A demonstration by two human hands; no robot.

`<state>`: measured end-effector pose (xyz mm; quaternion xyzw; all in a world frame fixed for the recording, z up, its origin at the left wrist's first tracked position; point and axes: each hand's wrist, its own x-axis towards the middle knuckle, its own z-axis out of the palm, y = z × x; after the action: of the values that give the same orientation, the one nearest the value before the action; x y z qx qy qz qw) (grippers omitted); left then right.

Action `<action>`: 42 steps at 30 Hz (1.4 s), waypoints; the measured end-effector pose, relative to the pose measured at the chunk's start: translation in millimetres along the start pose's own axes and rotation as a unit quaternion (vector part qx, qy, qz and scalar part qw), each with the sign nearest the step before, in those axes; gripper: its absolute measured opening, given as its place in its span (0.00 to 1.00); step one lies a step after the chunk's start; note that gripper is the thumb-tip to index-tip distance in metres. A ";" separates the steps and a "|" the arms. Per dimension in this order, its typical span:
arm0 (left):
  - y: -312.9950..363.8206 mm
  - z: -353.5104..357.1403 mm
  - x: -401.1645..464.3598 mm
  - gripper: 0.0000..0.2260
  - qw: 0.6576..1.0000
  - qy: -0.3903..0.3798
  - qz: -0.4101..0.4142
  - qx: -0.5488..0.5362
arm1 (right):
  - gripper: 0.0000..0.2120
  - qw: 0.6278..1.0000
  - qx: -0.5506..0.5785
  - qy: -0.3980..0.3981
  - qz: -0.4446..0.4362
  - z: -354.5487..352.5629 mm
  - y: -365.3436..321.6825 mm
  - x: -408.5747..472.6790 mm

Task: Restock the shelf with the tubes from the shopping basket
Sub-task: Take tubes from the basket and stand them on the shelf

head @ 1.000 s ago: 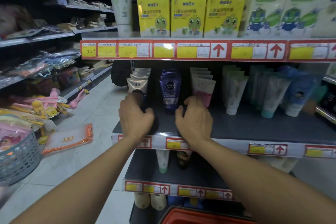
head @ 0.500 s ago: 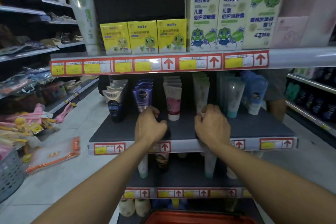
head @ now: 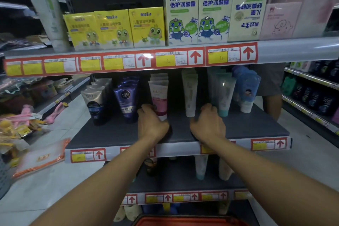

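Observation:
The middle shelf carries rows of upright tubes: dark Softto tubes, purple Nivea Men tubes, pink Softto tubes, white tubes, teal-capped tubes and blue-labelled ones. My left hand rests on the shelf, its fingers curled round the foot of the front pink tube. My right hand lies on the shelf with curled fingers between the white and teal-capped tubes, holding nothing that I can see. The red shopping basket's rim shows at the bottom edge; its contents are hidden.
Yellow and tall green frog boxes stand on the upper shelf. More tubes stand on the lower shelf. A person's leg shows behind the shelf's right end. Packets lie on the floor at left, beside a grey basket.
Both hands have slid rightward along the shelf: the left from the Nivea row to the pink tubes, the right from the white tubes toward the teal-capped ones. The view has shifted right and closer.

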<state>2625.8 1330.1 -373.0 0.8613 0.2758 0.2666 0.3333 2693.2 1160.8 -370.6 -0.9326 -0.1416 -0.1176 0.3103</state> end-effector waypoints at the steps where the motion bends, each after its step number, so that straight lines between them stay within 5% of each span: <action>1: -0.6 3.1 3.0 0.32 1.000 0.001 -0.006 0.009 | 0.21 1.000 -0.004 -0.009 0.006 2.6 -0.4 3.8; 8: 0.4 15.0 22.5 0.34 0.999 -0.005 -0.037 0.025 | 0.33 0.999 -0.024 -0.033 0.028 17.3 -2.9 28.1; 14: -11.7 19.9 23.8 0.23 1.000 0.005 -0.023 -0.002 | 0.43 0.997 -0.053 -0.017 0.051 22.4 -2.9 41.1; 23: -13.1 22.1 26.0 0.26 0.999 0.018 -0.031 -0.007 | 0.26 0.996 -0.087 -0.026 0.021 23.4 1.3 41.8; 42: -11.5 21.5 25.6 0.27 0.999 0.026 -0.036 -0.020 | 0.24 0.996 -0.088 -0.026 0.002 24.4 5.4 41.6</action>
<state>2654.3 1344.8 -388.0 0.8366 0.3097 0.2820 0.3530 2737.0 1179.5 -379.8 -0.9595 -0.1369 -0.1045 0.2230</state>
